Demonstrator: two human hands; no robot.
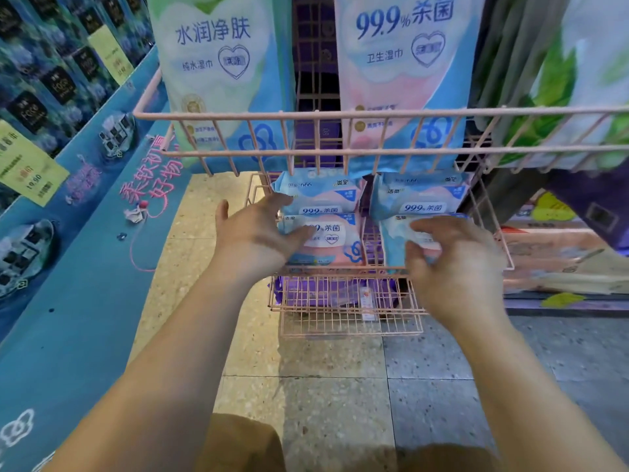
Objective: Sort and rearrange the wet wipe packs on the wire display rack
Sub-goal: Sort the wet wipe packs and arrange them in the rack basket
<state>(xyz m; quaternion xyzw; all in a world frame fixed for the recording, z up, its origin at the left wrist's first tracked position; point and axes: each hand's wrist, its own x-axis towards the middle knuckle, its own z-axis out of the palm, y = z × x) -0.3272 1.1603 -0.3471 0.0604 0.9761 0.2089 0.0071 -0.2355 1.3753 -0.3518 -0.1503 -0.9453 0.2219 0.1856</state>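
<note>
A pink wire display rack (pixel 340 274) holds blue-and-pink wet wipe packs on its middle shelf. Two packs lie at the back, one on the left (pixel 320 192) and one on the right (pixel 420 194). In front of them lie a left pack (pixel 332 243) and a right pack (pixel 394 243). My left hand (pixel 255 233) rests with spread fingers on the front left pack's left edge. My right hand (pixel 449 257) has its fingers curled around the front right pack. Purple packs (pixel 323 294) sit on the shelf below.
The top wire basket (pixel 306 114) overhangs the shelf and carries two large display packs, a green-blue one (pixel 218 63) and a pink-blue one (pixel 405 56). A blue display stand (pixel 85 267) flanks the left. Boxes (pixel 561 260) stand to the right. Tiled floor lies below.
</note>
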